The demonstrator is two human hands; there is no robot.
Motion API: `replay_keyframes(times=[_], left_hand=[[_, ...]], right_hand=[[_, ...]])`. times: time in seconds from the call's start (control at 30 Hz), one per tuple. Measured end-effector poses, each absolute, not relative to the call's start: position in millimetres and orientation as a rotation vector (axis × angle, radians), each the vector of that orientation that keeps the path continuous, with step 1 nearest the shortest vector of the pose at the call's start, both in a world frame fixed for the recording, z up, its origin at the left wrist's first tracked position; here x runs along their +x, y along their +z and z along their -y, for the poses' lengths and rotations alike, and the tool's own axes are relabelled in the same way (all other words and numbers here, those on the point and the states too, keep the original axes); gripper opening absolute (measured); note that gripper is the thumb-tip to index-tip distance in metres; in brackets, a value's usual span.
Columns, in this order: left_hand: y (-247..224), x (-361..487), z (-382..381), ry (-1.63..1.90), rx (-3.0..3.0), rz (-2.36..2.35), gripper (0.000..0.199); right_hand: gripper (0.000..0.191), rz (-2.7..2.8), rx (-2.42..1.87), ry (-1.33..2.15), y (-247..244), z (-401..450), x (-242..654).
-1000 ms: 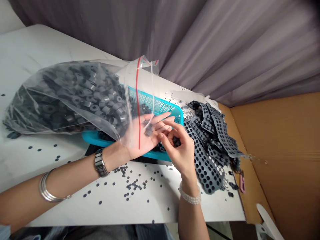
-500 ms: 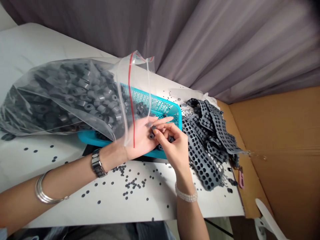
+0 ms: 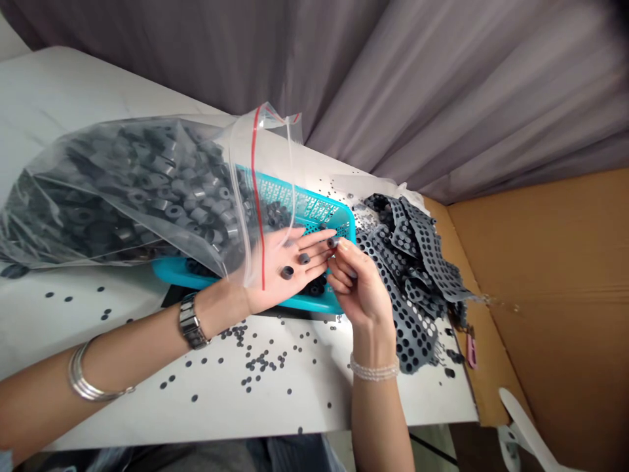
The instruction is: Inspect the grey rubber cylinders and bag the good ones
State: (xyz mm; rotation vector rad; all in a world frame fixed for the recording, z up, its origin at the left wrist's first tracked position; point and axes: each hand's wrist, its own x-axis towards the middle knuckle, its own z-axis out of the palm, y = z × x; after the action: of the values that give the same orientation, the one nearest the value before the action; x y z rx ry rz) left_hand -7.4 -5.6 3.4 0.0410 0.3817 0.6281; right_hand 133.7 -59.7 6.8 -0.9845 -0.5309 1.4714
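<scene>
My left hand (image 3: 275,265) lies palm up with its fingers stretched out. Two short dark grey tube pieces, one on the palm (image 3: 287,272) and one by the fingers (image 3: 304,259), rest loose on it. A third grey tube piece (image 3: 332,242) is pinched between the fingertips of my right hand (image 3: 361,278), close to the left fingertips. Over the left wrist and palm hangs the mouth of a clear zip bag (image 3: 191,177) with a red line, full of such tube pieces. Beneath is a turquoise basket (image 3: 314,303) with more dark pieces inside.
Perforated dark grey foam sheets (image 3: 407,275) are heaped on the right. Small black discs (image 3: 265,357) are scattered across the white table (image 3: 196,426). A pink-handled tool (image 3: 470,351) lies by the cardboard wall (image 3: 540,275); a grey curtain (image 3: 393,78) hangs behind.
My right hand has moved right from the left palm to its fingertips, with a tube piece in its pinch. The left fingers lie straighter, showing two pieces.
</scene>
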Motion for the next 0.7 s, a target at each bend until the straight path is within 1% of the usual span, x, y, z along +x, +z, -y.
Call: replay_keyframes(times=[0.07, 0.13, 0.27, 0.37, 0.53, 0.7], left_hand=[[3.5, -7.9, 5.2, 0.602, 0.053, -0.364, 0.048], [4.2, -8.7, 5.3, 0.585, 0.076, -0.342, 0.054], [4.3, -10.1, 5.8, 0.591, 0.103, -0.319, 0.056], [2.4, -9.9, 5.2, 0.6, 0.103, -0.339, 0.055], [1.7, -7.7, 4.1, 0.655, 0.054, -0.393, 0.054], [-3.2, -4.9, 1.6, 0.631, 0.055, -0.406, 0.037]], right_hand=[[0.016, 0.38, -0.828, 1.609, 8.7, 59.5, 139.5], [0.01, 0.28, -0.704, 1.678, 10.6, 60.1, 143.1], [0.006, 0.217, -0.57, 1.714, 13.5, 62.0, 143.4], [0.003, 0.219, -0.595, 1.711, 14.3, 61.9, 141.1], [0.003, 0.233, -0.792, 1.514, 19.7, 53.1, 142.7], [0.009, 0.387, -0.895, 1.213, 45.7, 23.4, 130.8]])
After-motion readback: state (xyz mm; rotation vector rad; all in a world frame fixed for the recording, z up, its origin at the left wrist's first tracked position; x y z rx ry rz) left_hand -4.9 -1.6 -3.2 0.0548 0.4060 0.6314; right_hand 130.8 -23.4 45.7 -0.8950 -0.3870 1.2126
